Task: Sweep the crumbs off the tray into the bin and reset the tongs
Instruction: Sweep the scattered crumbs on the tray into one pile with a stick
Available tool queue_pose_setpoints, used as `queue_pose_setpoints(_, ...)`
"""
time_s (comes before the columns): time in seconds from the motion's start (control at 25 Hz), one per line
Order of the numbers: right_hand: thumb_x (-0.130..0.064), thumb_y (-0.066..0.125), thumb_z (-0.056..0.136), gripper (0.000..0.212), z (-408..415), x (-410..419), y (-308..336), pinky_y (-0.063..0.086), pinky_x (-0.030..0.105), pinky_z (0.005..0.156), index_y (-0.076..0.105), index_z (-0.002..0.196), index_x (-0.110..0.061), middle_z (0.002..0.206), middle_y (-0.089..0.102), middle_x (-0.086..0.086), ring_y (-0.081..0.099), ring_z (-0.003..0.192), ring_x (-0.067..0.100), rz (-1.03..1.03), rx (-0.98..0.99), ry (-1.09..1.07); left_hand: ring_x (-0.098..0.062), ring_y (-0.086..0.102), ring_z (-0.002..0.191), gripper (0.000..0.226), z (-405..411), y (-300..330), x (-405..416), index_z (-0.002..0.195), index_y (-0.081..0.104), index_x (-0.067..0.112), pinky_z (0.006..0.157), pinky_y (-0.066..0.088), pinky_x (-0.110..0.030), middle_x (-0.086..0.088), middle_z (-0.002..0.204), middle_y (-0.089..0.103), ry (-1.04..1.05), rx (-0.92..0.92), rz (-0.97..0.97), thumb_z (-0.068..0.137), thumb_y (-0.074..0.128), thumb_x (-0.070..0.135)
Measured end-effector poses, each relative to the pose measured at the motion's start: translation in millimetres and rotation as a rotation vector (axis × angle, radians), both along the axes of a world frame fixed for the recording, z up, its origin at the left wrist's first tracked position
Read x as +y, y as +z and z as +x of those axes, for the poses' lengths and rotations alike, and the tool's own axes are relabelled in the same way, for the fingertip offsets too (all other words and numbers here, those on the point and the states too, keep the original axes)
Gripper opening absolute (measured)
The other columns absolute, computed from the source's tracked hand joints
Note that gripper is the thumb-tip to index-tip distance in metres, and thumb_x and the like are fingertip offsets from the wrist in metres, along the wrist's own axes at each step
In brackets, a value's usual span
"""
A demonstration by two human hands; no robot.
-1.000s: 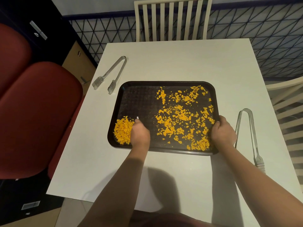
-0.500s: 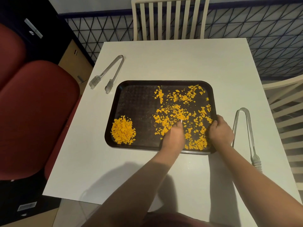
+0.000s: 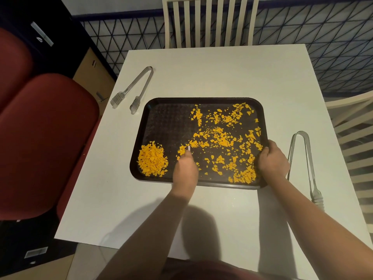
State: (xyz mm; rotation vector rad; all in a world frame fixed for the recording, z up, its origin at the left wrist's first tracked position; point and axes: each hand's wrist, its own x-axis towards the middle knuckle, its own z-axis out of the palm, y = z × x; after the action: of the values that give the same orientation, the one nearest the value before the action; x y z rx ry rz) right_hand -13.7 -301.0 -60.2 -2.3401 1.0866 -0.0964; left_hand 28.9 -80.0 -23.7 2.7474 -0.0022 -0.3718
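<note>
A dark tray (image 3: 165,122) lies on the white table (image 3: 222,73). Orange crumbs are heaped in a pile (image 3: 152,160) at its near left corner, and loose crumbs (image 3: 222,138) are scattered over its right half. My left hand (image 3: 185,168) rests edge-on on the tray floor with fingers straight, a small clump of crumbs against its fingertips, just right of the pile. My right hand (image 3: 272,160) grips the tray's near right rim. One pair of metal tongs (image 3: 137,87) lies left of the tray's far corner; another pair (image 3: 302,158) lies right of the tray. No bin is visible.
A white slatted chair (image 3: 207,21) stands at the table's far side and another (image 3: 353,118) at the right. Red upholstered seats (image 3: 46,138) press against the table's left edge. Bare table surface lies between the tray and me.
My left hand went from the pile to the scattered crumbs in the middle, then came back left, dragging a clump towards the pile. My right hand stays on the rim.
</note>
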Motion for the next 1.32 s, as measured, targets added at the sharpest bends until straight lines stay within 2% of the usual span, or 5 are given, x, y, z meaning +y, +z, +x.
queue_pose_setpoints(0.2,-0.022,0.032,0.098,0.035,-0.5,0.8,2.0,0.045,0.039,0.079,0.049,0.129,-0.018,0.115,0.064,0.014,0.059,0.101,0.039,-0.003,0.003,0.008,-0.031,0.063,0.099,0.031,-20.8,0.7,-48.5,0.126,0.042,0.002,0.080,0.052,-0.038,-0.015,0.112,0.059,-0.310,0.067,-0.022,0.095,0.038,0.000)
queue_pose_setpoints(0.6,-0.022,0.032,0.098,0.035,-0.8,-0.6,-0.9,0.044,0.038,0.077,0.049,0.128,-0.017,0.113,0.064,0.015,0.059,0.100,0.041,-0.013,-0.011,0.017,-0.030,0.065,0.097,0.033,2.1,-7.7,24.3,0.124,0.047,0.003,0.077,0.052,-0.036,-0.015,0.108,0.063,-0.004,-0.023,0.039,0.093,0.036,-0.003)
queue_pose_setpoints(0.92,-0.023,0.031,0.099,0.035,-1.3,0.0,0.0,0.044,0.039,0.078,0.048,0.129,-0.018,0.115,0.064,0.015,0.058,0.101,0.040,-0.018,0.002,0.018,-0.031,0.062,0.097,0.031,10.2,1.9,-50.8,0.129,0.040,0.004,0.075,0.051,-0.038,-0.016,0.112,0.060,-0.243,0.069,-0.035,0.098,0.038,0.005)
queue_pose_setpoints(1.16,-0.023,0.031,0.098,0.035,-2.5,0.6,-1.9,0.045,0.040,0.078,0.049,0.128,-0.018,0.114,0.065,0.014,0.059,0.100,0.040,-0.016,-0.007,0.020,-0.030,0.064,0.098,0.044,23.2,-1.3,-20.1,0.136,0.036,0.005,0.073,0.052,-0.036,-0.015,0.110,0.062,-0.001,0.079,-0.008,0.093,0.038,-0.003)
queue_pose_setpoints(1.32,-0.022,0.032,0.098,0.035,-1.5,1.0,-1.7,0.044,0.040,0.078,0.049,0.128,-0.017,0.111,0.065,0.016,0.058,0.099,0.041,-0.012,-0.018,0.017,-0.033,0.064,0.100,0.041,27.2,-3.8,19.5,0.131,0.041,0.005,0.074,0.053,-0.039,-0.017,0.111,0.063,0.199,0.046,-0.035,0.091,0.042,-0.002)
